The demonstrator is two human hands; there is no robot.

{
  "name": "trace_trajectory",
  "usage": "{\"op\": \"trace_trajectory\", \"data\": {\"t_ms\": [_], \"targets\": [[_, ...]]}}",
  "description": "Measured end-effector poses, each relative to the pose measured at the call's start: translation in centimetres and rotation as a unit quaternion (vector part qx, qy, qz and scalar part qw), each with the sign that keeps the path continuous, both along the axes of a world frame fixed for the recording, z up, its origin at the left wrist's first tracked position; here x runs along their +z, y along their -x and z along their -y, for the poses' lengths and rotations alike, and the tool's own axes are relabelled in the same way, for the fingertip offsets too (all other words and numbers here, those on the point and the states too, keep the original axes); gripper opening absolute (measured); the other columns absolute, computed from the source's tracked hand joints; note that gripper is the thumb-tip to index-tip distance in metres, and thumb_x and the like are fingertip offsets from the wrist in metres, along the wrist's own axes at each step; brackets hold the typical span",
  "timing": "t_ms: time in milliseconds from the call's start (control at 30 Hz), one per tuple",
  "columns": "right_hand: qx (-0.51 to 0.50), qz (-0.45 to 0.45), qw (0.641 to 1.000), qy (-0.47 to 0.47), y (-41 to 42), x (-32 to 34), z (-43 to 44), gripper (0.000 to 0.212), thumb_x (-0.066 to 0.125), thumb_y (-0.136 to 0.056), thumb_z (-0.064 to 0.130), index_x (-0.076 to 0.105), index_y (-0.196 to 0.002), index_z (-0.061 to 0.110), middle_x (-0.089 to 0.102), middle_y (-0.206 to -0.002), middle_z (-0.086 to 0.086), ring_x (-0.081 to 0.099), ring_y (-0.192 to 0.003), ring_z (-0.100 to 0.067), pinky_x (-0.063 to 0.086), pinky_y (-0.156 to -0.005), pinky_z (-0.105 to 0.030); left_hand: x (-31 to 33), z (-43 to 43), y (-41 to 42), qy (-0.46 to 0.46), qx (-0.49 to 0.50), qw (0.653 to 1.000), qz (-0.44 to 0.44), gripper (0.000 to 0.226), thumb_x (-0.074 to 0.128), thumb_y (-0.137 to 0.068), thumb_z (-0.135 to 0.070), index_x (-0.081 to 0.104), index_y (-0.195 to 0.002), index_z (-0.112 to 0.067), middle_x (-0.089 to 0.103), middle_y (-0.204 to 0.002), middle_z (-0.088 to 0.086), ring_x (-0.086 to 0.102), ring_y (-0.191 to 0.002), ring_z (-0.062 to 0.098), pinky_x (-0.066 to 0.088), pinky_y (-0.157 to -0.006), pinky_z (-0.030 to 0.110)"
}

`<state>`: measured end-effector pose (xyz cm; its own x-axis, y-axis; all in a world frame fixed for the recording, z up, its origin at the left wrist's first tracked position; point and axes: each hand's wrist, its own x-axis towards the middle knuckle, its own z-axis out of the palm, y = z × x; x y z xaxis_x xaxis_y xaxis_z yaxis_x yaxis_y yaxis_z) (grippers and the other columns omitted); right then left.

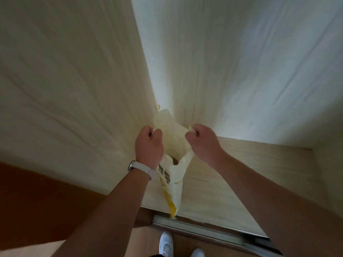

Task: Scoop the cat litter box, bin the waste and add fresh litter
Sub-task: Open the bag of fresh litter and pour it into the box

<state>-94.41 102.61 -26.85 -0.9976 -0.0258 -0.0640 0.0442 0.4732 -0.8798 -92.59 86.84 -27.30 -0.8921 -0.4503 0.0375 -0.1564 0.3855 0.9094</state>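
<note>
A thin white plastic bag (173,175) with yellow and dark print hangs between my two hands in front of a pale wooden corner. My left hand (148,143), with a white watch on its wrist, is closed on one handle of the bag. My right hand (202,141) is closed on the other handle, and the two handles are pulled apart. The bag's body droops down towards the floor track. What is inside the bag is hidden. No litter box or scoop is in view.
Pale wood-grain panels (74,80) rise on the left and ahead, with a light wooden shelf or floor (250,173) inside. A metal sliding-door track (200,229) runs across the bottom. My white shoes (167,243) stand just before it. A brown surface (37,201) lies at the lower left.
</note>
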Motion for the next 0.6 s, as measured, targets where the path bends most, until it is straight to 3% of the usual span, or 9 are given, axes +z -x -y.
{"op": "trace_trajectory", "data": {"t_ms": [133, 267, 467, 600], "targets": [[0.001, -0.058, 0.998, 0.006, -2.9, 2.5, -1.3, 0.024, 0.049, -0.068, 0.029, 0.031, -0.057, 0.017, 0.031, -0.056, 0.004, 0.027, -0.051, -0.009, 0.024, -0.048, -0.028, 2.9, -1.2, -1.6, 0.028, -0.014, 0.999, -0.041, 0.032, 0.054, -0.087, -0.009, 0.033, -0.062, -0.014, 0.034, -0.057, 0.0, 0.028, -0.048, 0.008, 0.028, -0.049, 0.026], [0.005, -0.081, 0.996, 0.034, -5.9, 3.6, -1.9, 0.029, 0.052, -0.07, 0.024, 0.027, -0.056, 0.019, 0.028, -0.053, 0.009, 0.026, -0.05, -0.009, 0.026, -0.048, -0.03, 4.0, -1.2, -4.4, 0.002, -0.024, 0.999, -0.031, 0.03, 0.055, -0.085, -0.012, 0.034, -0.064, -0.008, 0.034, -0.059, 0.003, 0.031, -0.054, 0.014, 0.03, -0.051, 0.032], [0.014, -0.126, 0.992, 0.005, -10.6, 4.7, -2.3, 0.037, 0.057, -0.076, 0.021, 0.027, -0.056, 0.02, 0.027, -0.05, 0.008, 0.027, -0.047, -0.009, 0.024, -0.045, -0.026, 5.6, -1.8, -9.6, 0.035, -0.065, 0.997, -0.026, 0.032, 0.057, -0.085, -0.009, 0.034, -0.066, 0.001, 0.034, -0.058, 0.006, 0.031, -0.052, 0.013, 0.029, -0.045, 0.027], [0.005, -0.141, 0.99, -0.009, -13.0, 5.4, -2.4, 0.035, 0.058, -0.078, 0.019, 0.029, -0.058, 0.019, 0.03, -0.05, 0.008, 0.029, -0.047, -0.009, 0.027, -0.046, -0.028, 6.3, -2.4, -12.1, 0.042, -0.09, 0.994, -0.043, 0.036, 0.06, -0.085, -0.008, 0.034, -0.061, -0.012, 0.032, -0.055, -0.002, 0.03, -0.05, 0.007, 0.029, -0.046, 0.024]]}}
